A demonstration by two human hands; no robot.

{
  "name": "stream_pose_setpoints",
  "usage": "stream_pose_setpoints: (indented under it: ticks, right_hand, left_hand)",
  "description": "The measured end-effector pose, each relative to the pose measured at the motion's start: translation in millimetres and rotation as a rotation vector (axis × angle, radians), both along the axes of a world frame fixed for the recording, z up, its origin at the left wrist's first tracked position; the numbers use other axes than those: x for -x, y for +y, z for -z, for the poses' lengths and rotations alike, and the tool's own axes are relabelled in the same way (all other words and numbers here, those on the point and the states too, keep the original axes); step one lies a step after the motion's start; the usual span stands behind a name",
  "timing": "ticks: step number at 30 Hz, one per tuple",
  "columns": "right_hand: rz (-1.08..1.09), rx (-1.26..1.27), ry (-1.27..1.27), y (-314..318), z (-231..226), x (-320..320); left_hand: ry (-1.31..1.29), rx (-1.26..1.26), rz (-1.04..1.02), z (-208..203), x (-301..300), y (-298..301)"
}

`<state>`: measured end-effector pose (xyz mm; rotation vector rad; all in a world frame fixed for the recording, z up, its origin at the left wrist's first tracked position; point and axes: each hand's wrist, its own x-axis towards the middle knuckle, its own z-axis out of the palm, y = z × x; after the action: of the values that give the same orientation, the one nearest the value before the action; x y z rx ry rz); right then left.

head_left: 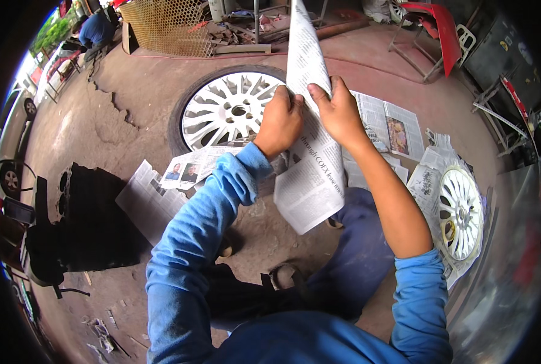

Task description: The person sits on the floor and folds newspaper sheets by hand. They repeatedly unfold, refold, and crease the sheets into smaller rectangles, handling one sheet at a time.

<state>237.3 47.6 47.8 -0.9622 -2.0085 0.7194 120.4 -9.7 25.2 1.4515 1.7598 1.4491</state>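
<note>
Between my two hands I hold a folded sheet of newspaper (312, 164), narrow at the top and wider toward my knees. My left hand (281, 120) pinches its left edge, thumb on top. Gripping the right edge is my right hand (337, 112), with its thumb pressed on the paper. Just beyond my left hand, a tire with a white multi-spoke wheel (222, 109) lies flat on the floor. Loose newspaper sheets (205, 165) lie along its near edge, and more sheets (389, 124) spread out to the right of my right hand.
A second white wheel (460, 212) rests on newspaper at the right. A black engine-like block (94, 218) stands at the left. Behind are a mesh roll (164, 27), a red panel on a stand (437, 30) and a crouching person in blue (95, 29). Cars stand far left.
</note>
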Motion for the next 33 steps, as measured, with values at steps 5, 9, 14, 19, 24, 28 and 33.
stream_pose_setpoints:
  ticks: [5,9,14,19,24,28,33]
  right_hand:
    - [-0.304,0.378,0.167,0.0,6.5,-7.7]
    - [-0.322,0.357,0.17,0.7,15.4,-5.3]
    - [-0.247,0.22,0.054,5.3,18.4,-4.6]
    - [-0.176,0.173,0.124,13.0,19.2,-6.2]
    - [-0.331,0.271,0.452,19.4,16.7,-13.0]
    - [-0.389,0.492,0.466,19.7,1.9,-25.3]
    - [-0.323,0.299,0.621,24.6,-23.1,-40.1]
  left_hand:
    - [-0.076,-0.159,-0.084,-4.9,16.7,8.5]
    - [-0.091,-0.071,-0.15,6.3,18.7,12.6]
    - [-0.346,0.002,-0.02,18.5,23.8,16.8]
    - [-0.161,-0.053,0.004,19.2,11.5,9.9]
    - [0.166,-0.203,-0.002,9.0,-4.0,-4.2]
    - [0.32,-0.086,-0.019,2.2,-5.7,-8.8]
    - [0.594,-0.061,0.043,17.5,-9.2,-16.0]
